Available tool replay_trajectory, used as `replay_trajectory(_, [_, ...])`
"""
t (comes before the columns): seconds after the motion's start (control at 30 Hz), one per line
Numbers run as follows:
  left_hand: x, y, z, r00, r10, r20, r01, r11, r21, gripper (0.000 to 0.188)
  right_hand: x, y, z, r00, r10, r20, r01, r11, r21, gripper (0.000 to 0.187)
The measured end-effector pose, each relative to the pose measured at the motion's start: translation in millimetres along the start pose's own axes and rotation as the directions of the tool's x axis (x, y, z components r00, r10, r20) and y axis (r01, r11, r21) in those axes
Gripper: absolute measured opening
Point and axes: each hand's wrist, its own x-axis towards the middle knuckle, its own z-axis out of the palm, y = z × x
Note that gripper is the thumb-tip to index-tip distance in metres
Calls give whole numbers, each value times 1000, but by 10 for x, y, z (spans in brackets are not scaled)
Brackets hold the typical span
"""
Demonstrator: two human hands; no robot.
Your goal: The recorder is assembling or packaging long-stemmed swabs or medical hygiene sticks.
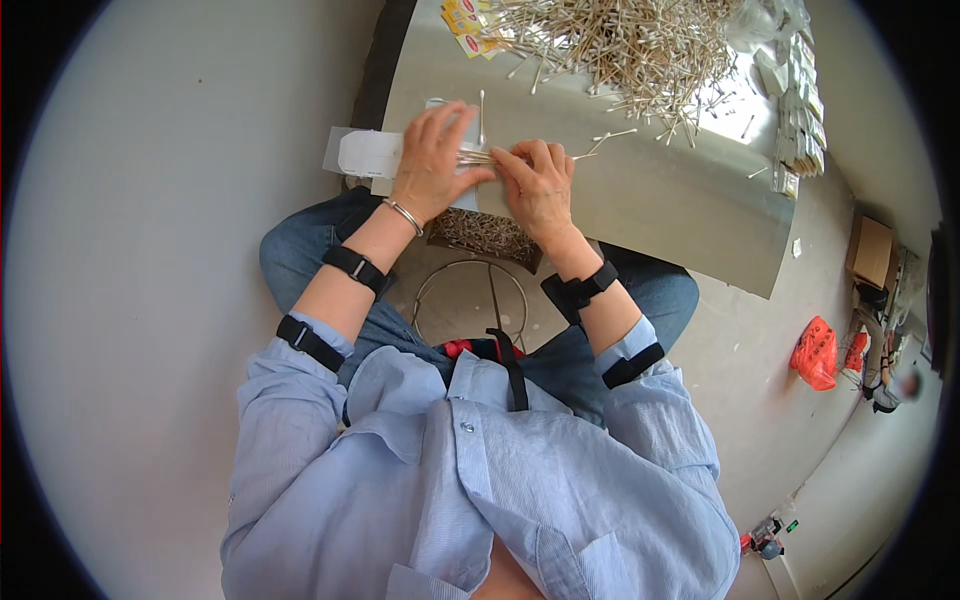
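Observation:
A small bundle of cotton swabs (474,157) lies level between my two hands over the near left part of the metal table. My right hand (542,190) is closed on its right end, fingers curled round the sticks. My left hand (432,160) is at the other end, its fingers stretched and slightly blurred, the thumb apart from them beneath the sticks. Beside it, a white card in a clear plastic sleeve (370,154) sticks out past the table's left edge, partly hidden by the hand. One loose cotton swab (481,118) lies just beyond the bundle.
A big heap of loose cotton swabs (640,50) covers the far table (680,205). Yellow packets (468,25) are at its left, a row of filled packs (800,120) at its right. Below the near edge is an open box of swabs (485,235). A red bag (815,353) is on the floor.

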Motion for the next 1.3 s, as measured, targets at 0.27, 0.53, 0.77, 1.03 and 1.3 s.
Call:
replay_trajectory(0.27, [231, -64, 142, 973, -224, 48, 228, 970, -82, 34, 109, -165, 198, 1000, -16, -14, 16, 1000, 20, 22])
replay_trajectory(0.53, [334, -140, 202, 945, -282, 164, 280, 959, 37, 14, 49, -138, -20, 998, 18, -65, -21, 999, -44, 32])
replay_trajectory(0.77, [140, -259, -33, 974, 8, 225, 13, 996, -89, 12, 3, -121, 56, 999, 42, -4, -42, 997, 72, 30])
replay_trajectory(1.03, [-139, -209, -54, 975, 89, 204, -62, 989, -132, 47, 80, 721, -527, 993, 50, -103, -74, 966, -248, 22])
replay_trajectory(1.3, [-194, 18, -79, 999, 7, -45, -1, 991, 132, 49, 79, 447, -183, 991, 116, -72, -130, 959, -251, 18])
